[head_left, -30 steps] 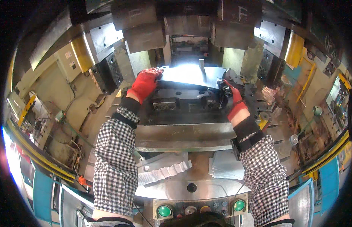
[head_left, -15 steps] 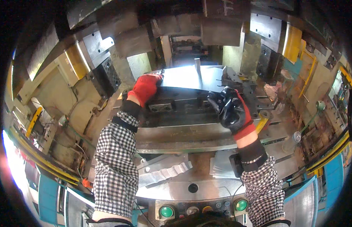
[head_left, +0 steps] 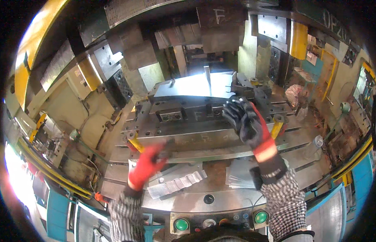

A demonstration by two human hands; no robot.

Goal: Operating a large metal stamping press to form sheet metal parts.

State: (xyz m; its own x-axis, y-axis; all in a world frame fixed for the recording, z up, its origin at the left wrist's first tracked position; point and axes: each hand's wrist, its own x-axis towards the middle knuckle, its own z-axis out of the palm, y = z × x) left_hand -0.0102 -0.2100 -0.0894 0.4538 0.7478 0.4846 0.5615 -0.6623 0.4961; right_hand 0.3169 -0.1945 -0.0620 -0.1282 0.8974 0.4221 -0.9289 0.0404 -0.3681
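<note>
A shiny flat metal sheet [head_left: 188, 87] with a notched right edge lies on the dark lower die [head_left: 184, 105] of a press. An upright metal post [head_left: 207, 76] rises at the sheet. My right hand [head_left: 248, 123], in a red and black glove, is just in front of the sheet's right corner, fingers stretched out and holding nothing visible. My left hand [head_left: 149, 163], in a red glove, is away from the sheet, over the die's front edge and close to a wavy formed metal part [head_left: 178, 184]. Motion smears its fingers.
A fanned stack of thin metal sheets [head_left: 237, 176] lies by my right forearm. Green buttons [head_left: 181, 224] [head_left: 260, 217] sit on the near panel. The dark upper die [head_left: 220, 30] hangs overhead. Yellow posts [head_left: 135, 142] [head_left: 277, 128] flank the lower die.
My left hand has left the sheet's left end and come back toward me. My right hand stays near the right corner, its fingers straighter. The sheet remains on the die.
</note>
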